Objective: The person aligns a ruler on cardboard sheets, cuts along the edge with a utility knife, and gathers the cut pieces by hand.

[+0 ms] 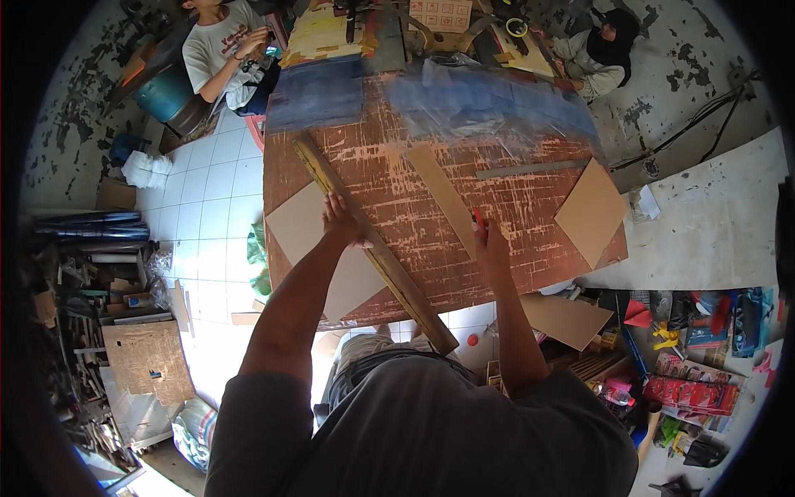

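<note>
My left hand [338,224] presses on a long, worn wooden bar [397,277], its fingers and thumb gripping the edge. The bar lies diagonally over a large tan board sheet [294,219] and sticks out past the table's near edge toward my waist. My right hand [492,242] is closed around a slim red tool [478,219] that looks like a cutter knife; its tip is too small to make out. Beside that hand lies a narrow tan board strip [443,190]. A grey metal straightedge [530,169] and a diamond-turned tan board piece [592,214] lie farther right.
The scratched brown table [389,215] has blue smeared patches and clear plastic [464,95] at its far side. Two people [228,58] [600,54] are at the far corners. Scrap wood [74,331] is stacked left; a tan board [563,319] and cluttered goods sit low right.
</note>
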A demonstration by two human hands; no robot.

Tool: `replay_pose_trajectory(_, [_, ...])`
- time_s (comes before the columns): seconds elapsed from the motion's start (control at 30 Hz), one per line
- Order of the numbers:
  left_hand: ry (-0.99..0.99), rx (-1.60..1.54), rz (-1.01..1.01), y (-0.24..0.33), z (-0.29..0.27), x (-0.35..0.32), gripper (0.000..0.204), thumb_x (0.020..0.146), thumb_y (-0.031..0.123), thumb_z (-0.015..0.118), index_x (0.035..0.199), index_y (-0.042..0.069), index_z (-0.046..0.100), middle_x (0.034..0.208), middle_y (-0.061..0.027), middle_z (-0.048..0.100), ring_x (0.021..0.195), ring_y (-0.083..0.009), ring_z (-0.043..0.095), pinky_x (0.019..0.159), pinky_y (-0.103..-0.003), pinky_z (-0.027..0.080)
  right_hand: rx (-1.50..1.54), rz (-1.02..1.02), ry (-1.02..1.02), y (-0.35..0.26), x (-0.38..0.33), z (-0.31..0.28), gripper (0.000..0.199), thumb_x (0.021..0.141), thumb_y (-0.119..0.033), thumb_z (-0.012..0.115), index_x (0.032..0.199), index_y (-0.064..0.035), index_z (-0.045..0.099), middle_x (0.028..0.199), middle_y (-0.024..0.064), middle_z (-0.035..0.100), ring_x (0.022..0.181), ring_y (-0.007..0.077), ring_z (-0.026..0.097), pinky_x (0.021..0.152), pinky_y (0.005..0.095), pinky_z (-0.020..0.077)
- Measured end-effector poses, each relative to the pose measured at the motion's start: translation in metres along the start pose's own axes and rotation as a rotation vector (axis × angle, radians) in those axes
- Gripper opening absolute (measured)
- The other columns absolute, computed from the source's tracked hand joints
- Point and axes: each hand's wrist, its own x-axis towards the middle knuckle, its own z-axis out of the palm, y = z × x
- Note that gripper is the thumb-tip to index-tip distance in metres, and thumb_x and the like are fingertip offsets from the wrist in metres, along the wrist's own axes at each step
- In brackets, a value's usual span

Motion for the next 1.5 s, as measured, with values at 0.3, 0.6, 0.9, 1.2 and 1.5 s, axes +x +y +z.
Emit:
replay_pose_trajectory(0.3, [0.025, -0.082, 0.004, -0.003, 0.006, 0.002, 0.154, 0.059, 0.069, 0.083, 0.15, -0.011, -0.012, 0.154, -0.0345, -0.026, 0.147, -0.0472, -0.016, 0.119, -0.054, 0.017, -0.313, -0.035, 0.424, 0.064, 0.059, 0.014, 0.035, 0.086, -0.02, 0.07, 0.114, -0.0066, 0.054, 0.107, 0.0224, 0.054, 0.097, 0.0445, 0.055, 0.081, 0.0524, 0.0479])
replay_pose_trajectory(0.6, [0.008, -0.072, -0.001, -0.005, 0.008, 0.006, 0.155, 0.059, 0.07, 0.081, 0.15, -0.01, -0.014, 0.154, -0.0336, -0.028, 0.147, -0.0459, -0.018, 0.119, -0.054, 0.017, -0.531, 0.028, 0.561, 0.082, 0.062, 0.026, 0.042, 0.085, -0.031, 0.071, 0.119, -0.0109, 0.058, 0.111, 0.019, 0.053, 0.103, 0.0404, 0.052, 0.085, 0.0551, 0.0443])
replay_pose_trajectory(0.9, [-0.007, -0.084, -0.001, -0.002, 0.008, 0.011, 0.155, 0.059, 0.068, 0.083, 0.149, -0.011, -0.014, 0.153, -0.0357, -0.027, 0.146, -0.0478, -0.019, 0.118, -0.057, 0.017, -0.415, 0.041, 0.553, 0.081, 0.056, 0.022, 0.041, 0.089, -0.034, 0.068, 0.121, -0.0102, 0.057, 0.114, 0.0173, 0.052, 0.108, 0.0392, 0.049, 0.089, 0.0558, 0.0394])
replay_pose_trajectory(1.2, [-0.002, -0.097, -0.007, -0.001, 0.01, 0.012, 0.156, 0.059, 0.066, 0.085, 0.148, -0.012, -0.016, 0.154, -0.0351, -0.027, 0.147, -0.0473, -0.017, 0.118, -0.056, 0.017, -0.137, -0.283, 0.435, 0.036, -0.016, 0.019, 0.034, 0.091, -0.017, 0.064, 0.119, -0.0023, 0.053, 0.105, 0.0197, 0.054, 0.1, 0.0374, 0.053, 0.084, 0.048, 0.044])
replay_pose_trajectory(1.5, [0.045, -0.122, 0.012, -0.007, 0.011, 0.011, 0.156, 0.058, 0.064, 0.085, 0.148, -0.012, -0.017, 0.155, -0.0324, -0.026, 0.148, -0.0446, -0.016, 0.12, -0.054, 0.016, -0.113, -0.403, -0.064, 0.001, -0.144, 0.061, 0.036, 0.091, -0.023, 0.067, 0.117, -0.0021, 0.053, 0.102, 0.0191, 0.057, 0.088, 0.0365, 0.059, 0.076, 0.0476, 0.0473])
